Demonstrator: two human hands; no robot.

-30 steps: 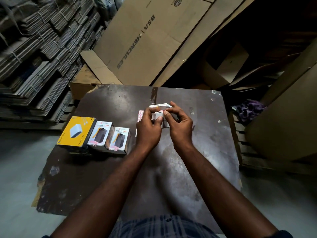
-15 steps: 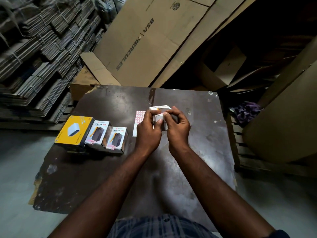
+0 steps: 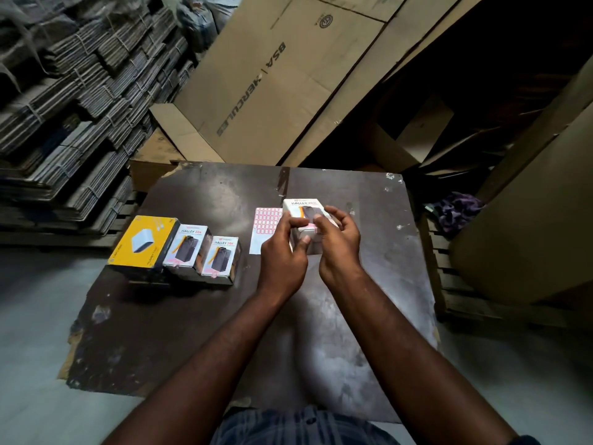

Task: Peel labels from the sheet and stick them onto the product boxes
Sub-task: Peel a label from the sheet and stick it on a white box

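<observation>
Left hand (image 3: 282, 248) and right hand (image 3: 337, 242) both grasp the white box (image 3: 306, 208) above the bench (image 3: 353, 316), just beside the label sheet (image 3: 264, 226), a right fingertip (image 3: 317, 221) on its pink label (image 3: 308, 227); likely risk: uneven pressing leaves the label creased, crooked or lifting.

Warehouse or packing storeroom. Tied bundles of flattened cardboard (image 3: 80, 107) are stacked high at left. Big flattened cartons (image 3: 272, 75) lean behind a worn dark table (image 3: 160, 332). Wooden pallets (image 3: 455, 293) sit on the bare concrete floor (image 3: 32, 316). Retail product boxes (image 3: 189, 248) are lined up near the table's left edge, with a label sheet (image 3: 264, 226) mid-table.
</observation>
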